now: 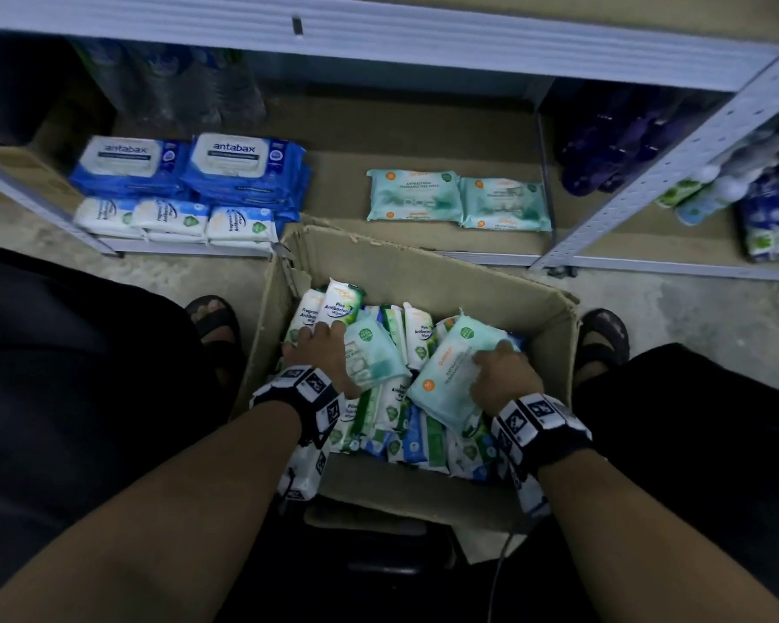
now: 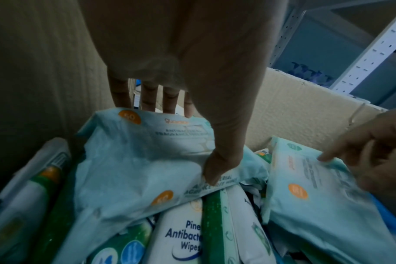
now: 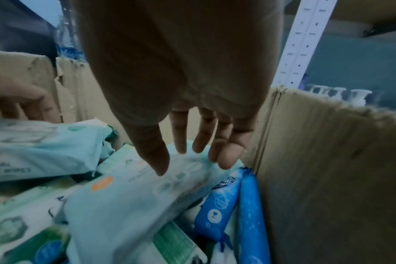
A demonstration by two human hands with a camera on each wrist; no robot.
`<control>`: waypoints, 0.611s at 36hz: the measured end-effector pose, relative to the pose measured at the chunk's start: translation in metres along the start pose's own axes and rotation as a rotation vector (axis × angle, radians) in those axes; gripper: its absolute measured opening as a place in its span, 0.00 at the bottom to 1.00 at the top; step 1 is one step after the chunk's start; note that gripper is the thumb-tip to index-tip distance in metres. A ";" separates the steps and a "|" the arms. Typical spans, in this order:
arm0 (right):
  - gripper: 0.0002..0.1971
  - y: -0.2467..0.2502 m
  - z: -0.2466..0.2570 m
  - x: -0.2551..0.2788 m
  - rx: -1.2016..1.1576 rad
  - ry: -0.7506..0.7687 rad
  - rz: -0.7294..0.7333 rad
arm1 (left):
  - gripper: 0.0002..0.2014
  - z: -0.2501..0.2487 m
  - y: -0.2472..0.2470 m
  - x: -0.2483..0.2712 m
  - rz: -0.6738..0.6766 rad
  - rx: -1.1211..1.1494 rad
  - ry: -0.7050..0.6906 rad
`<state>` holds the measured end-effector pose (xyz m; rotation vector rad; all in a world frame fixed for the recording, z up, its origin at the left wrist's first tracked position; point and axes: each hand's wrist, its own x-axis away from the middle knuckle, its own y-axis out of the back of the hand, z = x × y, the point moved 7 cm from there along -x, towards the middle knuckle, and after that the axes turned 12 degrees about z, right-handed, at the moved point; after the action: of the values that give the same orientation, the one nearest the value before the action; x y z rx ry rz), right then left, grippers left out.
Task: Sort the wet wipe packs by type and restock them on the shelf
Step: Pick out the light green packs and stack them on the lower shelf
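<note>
An open cardboard box [image 1: 428,267] on the floor holds several mixed wipe packs: white pine [image 1: 342,301], green and blue ones. My left hand [image 1: 315,346] [image 2: 179,141] grips a light-teal pack [image 1: 372,355] [image 2: 133,160], thumb on top and fingers over its far edge. My right hand [image 1: 500,373] [image 3: 188,160] holds a second light-teal pack [image 1: 448,375] [image 3: 129,205] near the box's right wall, thumb on its face and fingers past the edge. On the bottom shelf [image 1: 333,182] lie blue antabax packs [image 1: 190,168], white packs [image 1: 172,218] and two light-teal packs [image 1: 457,202].
Clear bottles [image 1: 176,87] stand at the shelf's back left and purple bottles [image 1: 617,137] at the back right. A perforated upright [image 1: 653,173] separates a neighbouring shelf holding more packs [image 1: 770,222]. My sandalled feet [image 1: 212,317] [image 1: 603,335] flank the box.
</note>
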<state>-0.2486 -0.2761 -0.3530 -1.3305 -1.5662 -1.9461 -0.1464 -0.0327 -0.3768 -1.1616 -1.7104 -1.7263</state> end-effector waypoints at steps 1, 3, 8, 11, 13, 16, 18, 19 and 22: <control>0.27 0.003 0.002 -0.002 0.030 0.033 -0.024 | 0.50 0.000 -0.001 -0.001 0.009 0.002 -0.008; 0.36 0.007 0.010 -0.006 0.105 0.113 -0.026 | 0.50 0.001 -0.002 -0.003 0.021 0.009 -0.025; 0.48 -0.003 0.026 -0.022 0.268 0.251 0.121 | 0.51 0.005 -0.004 -0.007 0.032 0.042 -0.059; 0.50 -0.011 0.021 -0.028 0.329 0.210 0.180 | 0.50 0.004 -0.003 -0.008 0.017 0.055 -0.078; 0.49 -0.009 0.018 -0.028 0.355 0.179 0.161 | 0.50 0.005 -0.002 -0.009 0.010 0.060 -0.082; 0.49 -0.006 0.014 -0.026 0.326 0.126 0.171 | 0.49 0.004 -0.002 -0.011 0.011 0.054 -0.086; 0.46 -0.004 0.012 -0.023 0.306 0.088 0.151 | 0.49 0.003 -0.001 -0.012 0.015 0.052 -0.085; 0.44 -0.003 0.012 -0.021 0.312 0.071 0.127 | 0.50 0.003 -0.001 -0.013 0.017 0.051 -0.085; 0.39 -0.001 0.014 -0.019 0.353 0.079 0.037 | 0.50 0.003 -0.002 -0.014 0.015 0.049 -0.086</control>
<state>-0.2329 -0.2688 -0.3694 -1.1138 -1.7328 -1.5844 -0.1400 -0.0326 -0.3895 -1.2399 -1.7798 -1.6380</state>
